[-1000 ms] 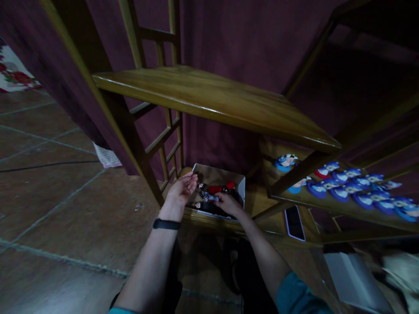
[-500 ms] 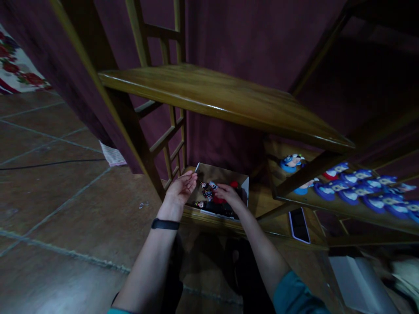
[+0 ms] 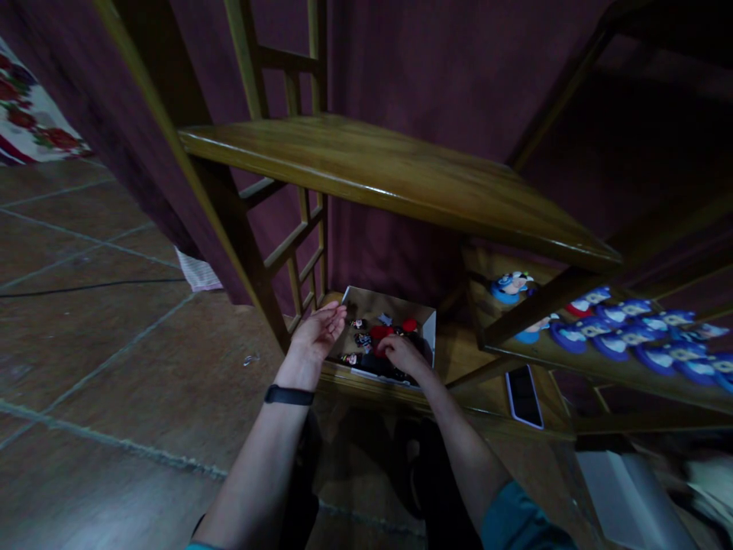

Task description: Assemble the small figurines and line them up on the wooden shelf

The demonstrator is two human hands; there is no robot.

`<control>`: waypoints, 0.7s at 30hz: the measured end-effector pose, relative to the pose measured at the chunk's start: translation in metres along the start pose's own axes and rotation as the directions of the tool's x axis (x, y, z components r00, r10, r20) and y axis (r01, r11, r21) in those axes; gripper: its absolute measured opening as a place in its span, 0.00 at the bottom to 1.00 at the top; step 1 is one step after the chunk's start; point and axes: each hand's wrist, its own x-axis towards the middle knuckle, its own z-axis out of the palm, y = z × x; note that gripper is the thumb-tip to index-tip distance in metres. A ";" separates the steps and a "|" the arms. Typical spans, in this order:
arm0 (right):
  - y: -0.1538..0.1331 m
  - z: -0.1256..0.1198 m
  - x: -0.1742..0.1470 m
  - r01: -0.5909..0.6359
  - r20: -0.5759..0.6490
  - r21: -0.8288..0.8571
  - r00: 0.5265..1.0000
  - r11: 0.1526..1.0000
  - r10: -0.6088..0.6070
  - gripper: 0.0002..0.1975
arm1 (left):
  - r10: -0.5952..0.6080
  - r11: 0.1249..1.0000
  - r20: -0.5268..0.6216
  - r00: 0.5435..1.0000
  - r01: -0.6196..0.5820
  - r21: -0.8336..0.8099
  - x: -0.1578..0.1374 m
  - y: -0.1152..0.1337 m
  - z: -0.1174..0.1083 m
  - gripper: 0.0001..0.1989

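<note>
My left hand is held palm up over the left edge of a shallow white box. Its fingers are loosely stretched out, with nothing visible in them. My right hand reaches into the box, fingers bent down against a red piece. What lies under the fingertips is hidden. Small figurines with dark tops lie along the box's left side, one figurine near the back and another figurine at the front. Behind the right hand are a small grey-blue piece and a round red piece.
The box stands on the low shelf of a wooden rack, under a higher wooden shelf. To the right are a phone and several blue-and-white figurines. A slatted side panel rises at left. A grey-white carton is at lower right.
The small pale piece at my right fingertips now lies farther back in the box. My right hand has moved down and slightly right onto the red piece. My left hand has barely moved.
</note>
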 end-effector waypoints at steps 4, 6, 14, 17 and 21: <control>-0.009 0.004 -0.006 0.099 0.162 -0.012 0.982 0.995 -0.096 0.18 | -0.010 1.000 0.006 1.000 0.010 0.001 0.002 0.001 -0.001 0.11; -0.013 0.011 -0.009 0.090 0.155 -0.022 0.984 0.996 -0.086 0.19 | -0.013 1.000 0.005 1.000 0.013 0.001 0.002 0.001 -0.001 0.10; -0.023 0.015 -0.004 0.118 0.000 -0.070 0.993 0.991 -0.118 0.28 | -0.019 1.000 0.001 1.000 0.019 0.006 0.002 -0.003 0.003 0.09; -0.019 0.006 0.000 0.080 -0.025 -0.078 0.996 0.994 -0.082 0.23 | -0.015 1.000 -0.002 1.000 0.015 0.018 0.002 -0.002 0.003 0.09; -0.011 -0.001 -0.004 0.053 0.044 -0.104 0.998 0.993 -0.049 0.18 | -0.002 1.000 -0.015 1.000 0.003 0.026 0.002 0.001 0.001 0.10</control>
